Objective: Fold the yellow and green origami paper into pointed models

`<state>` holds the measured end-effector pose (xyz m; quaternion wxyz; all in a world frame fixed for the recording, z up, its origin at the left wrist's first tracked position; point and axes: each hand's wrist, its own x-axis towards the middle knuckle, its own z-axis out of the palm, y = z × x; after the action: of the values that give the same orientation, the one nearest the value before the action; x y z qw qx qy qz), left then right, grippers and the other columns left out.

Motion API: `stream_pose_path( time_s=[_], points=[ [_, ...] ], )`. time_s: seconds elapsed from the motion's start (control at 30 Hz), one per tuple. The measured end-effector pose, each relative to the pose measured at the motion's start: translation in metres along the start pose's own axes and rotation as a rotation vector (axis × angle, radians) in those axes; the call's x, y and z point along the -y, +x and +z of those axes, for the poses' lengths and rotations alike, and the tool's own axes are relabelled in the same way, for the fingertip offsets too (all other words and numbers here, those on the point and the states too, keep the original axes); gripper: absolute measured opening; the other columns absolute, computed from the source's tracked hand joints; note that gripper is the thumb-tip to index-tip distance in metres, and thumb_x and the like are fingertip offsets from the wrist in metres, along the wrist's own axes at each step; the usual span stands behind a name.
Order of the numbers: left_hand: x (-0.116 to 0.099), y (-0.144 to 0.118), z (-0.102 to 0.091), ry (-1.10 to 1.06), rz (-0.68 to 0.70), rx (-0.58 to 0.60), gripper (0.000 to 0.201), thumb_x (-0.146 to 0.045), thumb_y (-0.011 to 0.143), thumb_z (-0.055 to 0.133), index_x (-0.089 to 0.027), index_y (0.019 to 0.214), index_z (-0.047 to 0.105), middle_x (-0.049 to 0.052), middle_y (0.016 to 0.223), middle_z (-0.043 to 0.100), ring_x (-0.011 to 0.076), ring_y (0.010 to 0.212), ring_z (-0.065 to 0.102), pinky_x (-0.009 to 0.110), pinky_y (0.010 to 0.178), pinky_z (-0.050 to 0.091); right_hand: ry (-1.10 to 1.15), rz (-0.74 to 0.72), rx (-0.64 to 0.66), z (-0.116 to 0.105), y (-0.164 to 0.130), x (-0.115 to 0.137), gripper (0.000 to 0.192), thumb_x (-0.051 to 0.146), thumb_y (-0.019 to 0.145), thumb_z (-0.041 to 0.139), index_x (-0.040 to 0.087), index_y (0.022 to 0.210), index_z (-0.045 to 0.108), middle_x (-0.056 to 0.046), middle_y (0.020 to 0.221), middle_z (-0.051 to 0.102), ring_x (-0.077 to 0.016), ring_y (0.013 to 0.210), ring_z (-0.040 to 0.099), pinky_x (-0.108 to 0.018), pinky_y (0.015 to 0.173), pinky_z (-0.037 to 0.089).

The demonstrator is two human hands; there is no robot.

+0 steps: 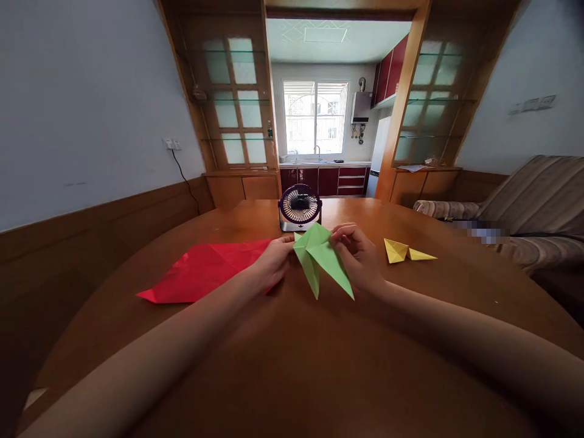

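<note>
A green folded paper shape (322, 258) with two long pointed flaps is held above the wooden table (292, 365). My left hand (272, 263) pinches its left upper edge. My right hand (358, 255) grips its right upper side, fingers curled over the fold. Both points of the paper aim down toward me. A red sheet of paper (205, 271), creased and partly folded, lies flat on the table just left of my left hand.
A small round desk fan (300, 208) stands behind the green paper. A yellow folded paper piece (404, 250) lies to the right. A striped sofa (524, 207) is at the right, a wood-panelled wall at the left, a kitchen beyond.
</note>
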<state>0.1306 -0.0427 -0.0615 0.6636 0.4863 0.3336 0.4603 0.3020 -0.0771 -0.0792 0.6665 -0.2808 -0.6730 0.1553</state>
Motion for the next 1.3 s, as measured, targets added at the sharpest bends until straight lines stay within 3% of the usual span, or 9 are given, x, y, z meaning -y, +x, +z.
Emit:
stream_pose_path(
  time_s=[0.13,0.23,0.33,0.5,0.67,0.77,1.0,1.1,1.3],
  points=[
    [0.005,-0.002,-0.003,0.276,0.072,-0.035,0.05,-0.019,0.068,0.075,-0.018,0.114,0.056,0.005,0.09,0.068,0.0179,0.074,0.065,0.029,0.066,0.049,-0.059,-0.048,-0.019,-0.002,0.004,0.002,0.008,0.02,0.088,0.055,0.022,0.081,0.057,-0.003,0.092,0.056,-0.0163,0.09,0.056,-0.033,0.077,0.048],
    [0.001,-0.005,0.0,0.359,0.203,0.026,0.033,-0.042,0.079,0.068,-0.017,0.1,0.065,0.009,0.106,0.067,0.0211,0.095,0.063,0.03,0.077,0.049,-0.085,-0.044,-0.051,-0.003,0.005,0.003,0.009,0.019,0.087,0.056,0.022,0.078,0.059,-0.003,0.092,0.056,-0.0166,0.09,0.056,-0.034,0.077,0.048],
    [-0.004,-0.008,0.003,0.371,0.118,0.183,0.047,-0.058,0.082,0.058,-0.013,0.09,0.067,0.012,0.096,0.069,0.0217,0.088,0.064,0.033,0.078,0.049,-0.095,-0.025,-0.046,-0.003,0.004,0.001,0.011,0.019,0.087,0.056,0.022,0.077,0.06,-0.004,0.094,0.056,-0.0171,0.092,0.056,-0.034,0.078,0.048],
    [-0.003,-0.013,0.007,0.683,0.122,0.226,0.049,-0.058,0.073,0.068,-0.014,0.092,0.065,0.007,0.088,0.066,0.0183,0.08,0.061,0.029,0.069,0.045,-0.05,0.037,-0.095,-0.005,0.006,-0.012,0.009,0.019,0.083,0.059,0.022,0.074,0.06,-0.003,0.091,0.057,-0.0171,0.09,0.056,-0.031,0.072,0.047],
    [0.009,-0.024,0.013,1.239,0.109,0.322,0.077,-0.07,0.061,0.069,-0.014,0.113,0.063,0.008,0.092,0.063,0.0242,0.084,0.06,0.029,0.064,0.042,-0.032,0.13,-0.163,-0.011,0.011,-0.027,0.006,0.024,0.079,0.061,0.021,0.074,0.06,-0.003,0.091,0.056,-0.017,0.086,0.055,-0.03,0.068,0.045],
    [0.02,-0.025,0.013,1.37,0.161,0.361,0.081,-0.06,0.051,0.08,-0.015,0.116,0.063,0.006,0.093,0.062,0.0225,0.083,0.058,0.027,0.065,0.041,-0.031,0.164,-0.155,-0.012,0.009,-0.032,0.009,0.028,0.078,0.063,0.021,0.073,0.061,-0.003,0.091,0.056,-0.017,0.083,0.055,-0.03,0.067,0.045],
    [0.028,-0.012,0.005,0.953,-0.024,0.421,0.028,-0.031,0.054,0.077,-0.015,0.072,0.062,-0.006,0.058,0.047,0.0094,0.052,0.042,0.022,0.048,0.028,0.024,0.214,-0.114,-0.011,0.007,-0.035,0.011,0.029,0.074,0.067,0.02,0.07,0.061,-0.003,0.09,0.057,-0.016,0.08,0.054,-0.028,0.063,0.043],
    [0.013,-0.011,0.004,0.674,0.089,0.329,0.024,-0.031,0.063,0.072,-0.015,0.074,0.058,-0.004,0.064,0.054,0.0109,0.059,0.05,0.023,0.055,0.035,0.125,0.286,-0.062,-0.01,0.007,-0.034,0.013,0.031,0.072,0.069,0.021,0.076,0.063,-0.002,0.09,0.059,-0.0158,0.082,0.055,-0.029,0.071,0.045],
    [-0.015,-0.004,-0.002,0.494,0.336,0.15,0.024,-0.025,0.073,0.069,-0.016,0.088,0.053,0.003,0.086,0.066,0.0157,0.078,0.062,0.028,0.072,0.046,0.397,0.453,0.22,-0.003,0.004,-0.032,0.032,0.049,0.083,0.06,0.021,0.095,0.067,-0.004,0.092,0.067,-0.0176,0.084,0.06,-0.035,0.082,0.047]
  ],
)
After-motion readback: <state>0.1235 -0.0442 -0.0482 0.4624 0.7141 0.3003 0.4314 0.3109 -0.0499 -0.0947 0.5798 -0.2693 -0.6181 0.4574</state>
